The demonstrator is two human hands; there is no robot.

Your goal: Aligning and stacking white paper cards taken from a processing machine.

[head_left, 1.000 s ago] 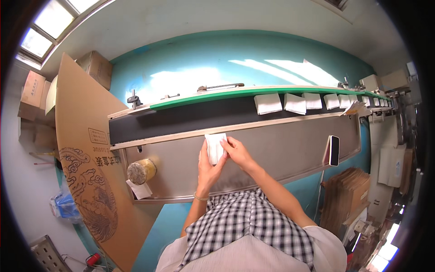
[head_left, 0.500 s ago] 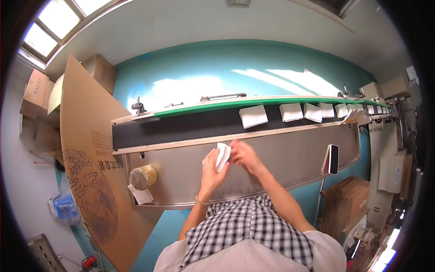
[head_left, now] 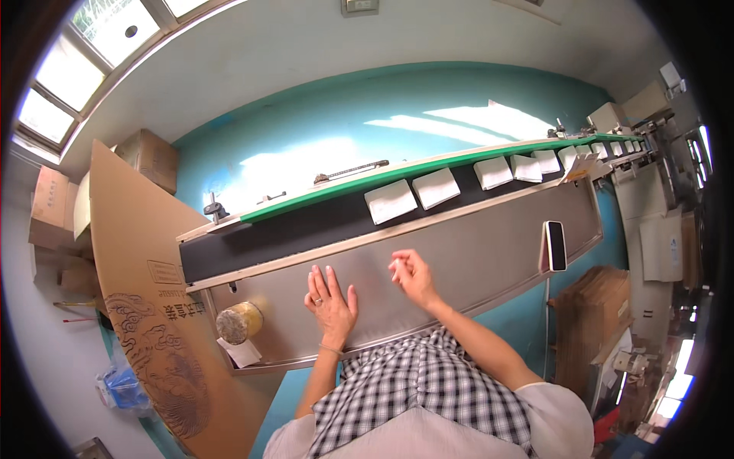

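My left hand [head_left: 331,307] hovers over or rests on the metal work surface [head_left: 367,283], palm down, fingers stretched and holding nothing. To its right my right hand [head_left: 414,278] is raised with fingers curled together; a small pale spot shows at the fingertips, too small to name. Beyond both hands runs a black conveyor belt [head_left: 306,242]. Folded white paper packets lie along it: the nearest packet [head_left: 391,202], another packet [head_left: 436,188] beside it, and several more toward the right end. Neither hand touches a packet.
A yellowish cylindrical container [head_left: 240,322] stands at the surface's left end, near white paper [head_left: 241,352]. A phone [head_left: 556,246] leans at the right. A large cardboard sheet [head_left: 145,268] rises on the left; stacked flattened cartons [head_left: 592,321] stand right. A green rail [head_left: 321,197] edges the belt.
The white packet that was between my hands has left them, and one more packet lies on the belt. My hands have moved apart, the left one now spread. The view has tilted.
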